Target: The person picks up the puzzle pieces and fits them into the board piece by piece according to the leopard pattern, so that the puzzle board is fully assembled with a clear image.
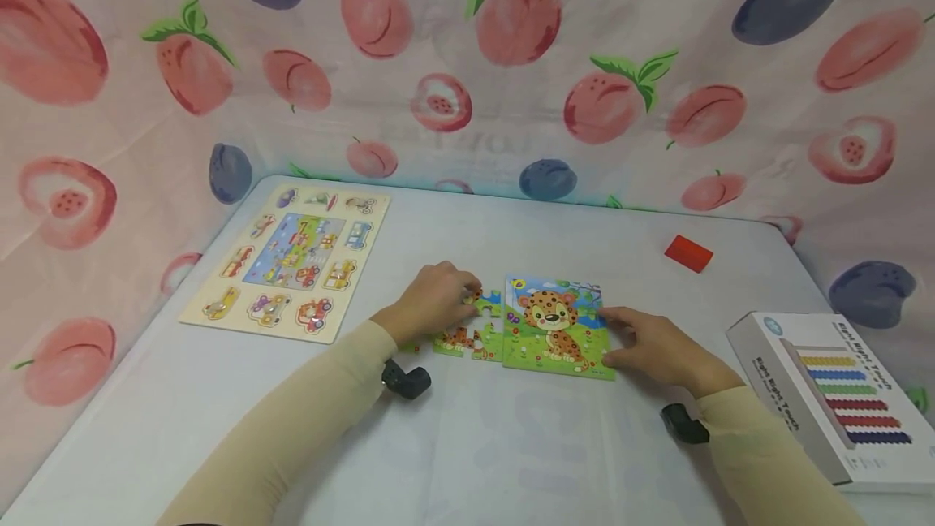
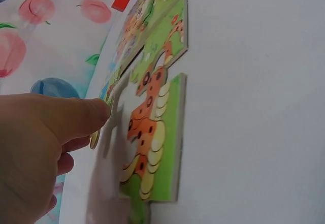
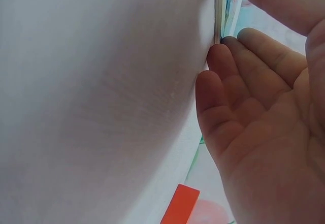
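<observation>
My left hand (image 1: 436, 299) pinches a small jigsaw puzzle piece (image 2: 94, 138) between thumb and fingers, just above the table; most of the piece is hidden by the hand. Under and beside it lie joined puzzle pieces (image 2: 175, 137) with orange spotted parts and green grass, a gap open among them. To their right is a square leopard picture board (image 1: 558, 331) showing the whole cartoon on grass under blue sky. My right hand (image 1: 657, 347) rests at that board's right edge, thumb apart from the fingers, fingertips (image 3: 218, 56) against its side.
A wooden vehicle puzzle board (image 1: 288, 333) lies at the back left. Toward the back right sits a red block (image 1: 688, 253). A white box (image 1: 774, 404) with coloured rods pictured on it stands at the right edge. Fruit-print cloth (image 1: 511, 112) hangs behind the table.
</observation>
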Available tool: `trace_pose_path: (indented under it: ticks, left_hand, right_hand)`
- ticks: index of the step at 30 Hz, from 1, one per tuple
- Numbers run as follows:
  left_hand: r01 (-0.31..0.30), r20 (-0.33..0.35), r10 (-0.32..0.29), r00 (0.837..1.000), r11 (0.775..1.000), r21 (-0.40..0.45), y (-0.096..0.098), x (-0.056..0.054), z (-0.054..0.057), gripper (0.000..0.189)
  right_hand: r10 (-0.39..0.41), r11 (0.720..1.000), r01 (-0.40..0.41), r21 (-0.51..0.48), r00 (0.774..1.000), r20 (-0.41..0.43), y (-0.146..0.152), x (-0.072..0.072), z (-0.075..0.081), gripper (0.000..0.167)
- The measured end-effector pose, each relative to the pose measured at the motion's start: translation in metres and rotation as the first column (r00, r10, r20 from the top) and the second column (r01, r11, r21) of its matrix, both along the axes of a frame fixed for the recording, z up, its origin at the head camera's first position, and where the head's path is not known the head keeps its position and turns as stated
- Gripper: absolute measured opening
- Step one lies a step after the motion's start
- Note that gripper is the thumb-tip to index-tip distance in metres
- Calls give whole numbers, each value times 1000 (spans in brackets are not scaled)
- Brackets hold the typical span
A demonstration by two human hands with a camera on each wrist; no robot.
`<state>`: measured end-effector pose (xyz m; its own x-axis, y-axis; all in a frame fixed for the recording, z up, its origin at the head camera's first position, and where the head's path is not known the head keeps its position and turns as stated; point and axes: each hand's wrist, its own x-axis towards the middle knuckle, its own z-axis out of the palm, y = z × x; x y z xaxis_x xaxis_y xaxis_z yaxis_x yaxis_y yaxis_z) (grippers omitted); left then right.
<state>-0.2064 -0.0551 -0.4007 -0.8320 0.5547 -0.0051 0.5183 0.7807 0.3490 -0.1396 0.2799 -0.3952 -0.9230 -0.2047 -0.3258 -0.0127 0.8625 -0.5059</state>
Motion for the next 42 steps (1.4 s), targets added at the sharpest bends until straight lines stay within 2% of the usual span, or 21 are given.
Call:
trace_pose_path:
  ticks: [7,16,29,42]
  left_hand:
    - [23,-20,-23,1000,1000,8,3,0,5,34]
    - [67,2,-67,998,998,-8,28,3,7,34]
    - [164,-55,-165,985,986,-24,56,4,2,31]
    - [157,-25,-158,987,987,-43,81,7,-2,37]
  right_hand:
    - [1,1000,-1,-7,1000,0,1,1,0,78]
    - [-4,1000,4,-5,1000,2,1,0,0,79]
    - [4,1000,-4,0,1000,-1,-1,0,2,78]
    - [16,1000,-16,-12,1000,-6,2,1,1,79]
